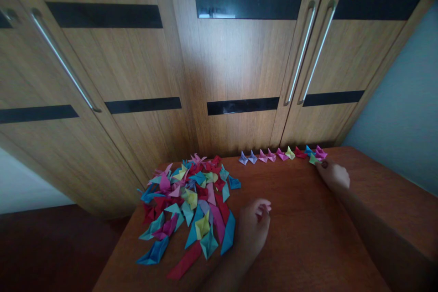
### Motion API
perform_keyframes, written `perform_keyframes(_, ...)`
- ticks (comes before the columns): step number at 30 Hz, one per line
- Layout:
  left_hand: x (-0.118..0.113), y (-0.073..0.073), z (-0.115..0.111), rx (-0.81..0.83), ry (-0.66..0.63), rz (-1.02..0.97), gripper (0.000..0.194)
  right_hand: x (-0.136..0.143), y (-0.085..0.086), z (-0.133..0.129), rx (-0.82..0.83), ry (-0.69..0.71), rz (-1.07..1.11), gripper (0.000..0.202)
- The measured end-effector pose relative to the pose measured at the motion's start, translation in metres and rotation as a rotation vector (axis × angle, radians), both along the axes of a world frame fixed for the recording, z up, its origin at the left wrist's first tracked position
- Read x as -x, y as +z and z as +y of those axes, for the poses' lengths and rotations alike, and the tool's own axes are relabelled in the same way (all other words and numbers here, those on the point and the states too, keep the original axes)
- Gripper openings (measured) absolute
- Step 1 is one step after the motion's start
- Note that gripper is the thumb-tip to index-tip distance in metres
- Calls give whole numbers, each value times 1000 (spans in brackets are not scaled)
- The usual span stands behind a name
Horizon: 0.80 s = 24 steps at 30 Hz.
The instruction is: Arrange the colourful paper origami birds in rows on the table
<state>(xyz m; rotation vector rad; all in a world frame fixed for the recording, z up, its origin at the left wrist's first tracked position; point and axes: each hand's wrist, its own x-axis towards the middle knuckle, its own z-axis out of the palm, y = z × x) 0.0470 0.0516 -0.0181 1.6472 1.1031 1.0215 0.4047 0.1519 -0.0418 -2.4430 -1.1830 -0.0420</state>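
Observation:
At the right end of the row, my right hand (pixel 333 176) pinches a small green origami piece (pixel 313 159), which sits just in front of a blue origami piece (pixel 309 150) and a magenta one (pixel 320 152). My left hand (pixel 255 224) hovers over the table just right of the paper pile, its fingers curled in and nothing visible in them. That pile (pixel 191 194) mixes folded origami in blue, teal, pink, red, yellow and purple, some pieces boat-like and others flat strips.
A line of small origami pieces (pixel 263 155) runs along the back edge of the brown wooden table (pixel 290 232). Directly behind stands a wooden wardrobe (pixel 236 64) with metal handles and black panels. A pale blue wall (pixel 397 100) rises at right.

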Motion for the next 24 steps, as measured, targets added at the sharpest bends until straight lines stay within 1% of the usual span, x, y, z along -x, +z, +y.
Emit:
perform_keyframes(6,-1,3,-1,31,-2,19,26,-2,-5,9,22,25,-15,50)
perform_keyframes(11,-1,8,-3,32,-5,36,25,-1,-2,9,55,46,16,50)
perform_keyframes(16,-1,9,-3,21,-9,33,26,3,2,7,77,29,40,51)
perform_keyframes(21,-1,4,-4,6,-6,28,27,13,3,-3,-20,-50,52,55)
perform_keyframes(22,-1,5,-5,-6,-8,34,27,17,3,-6,-43,-67,49,54)
perform_keyframes(24,1,9,-6,-39,-26,59,27,29,2,-14,-88,-41,61,48)
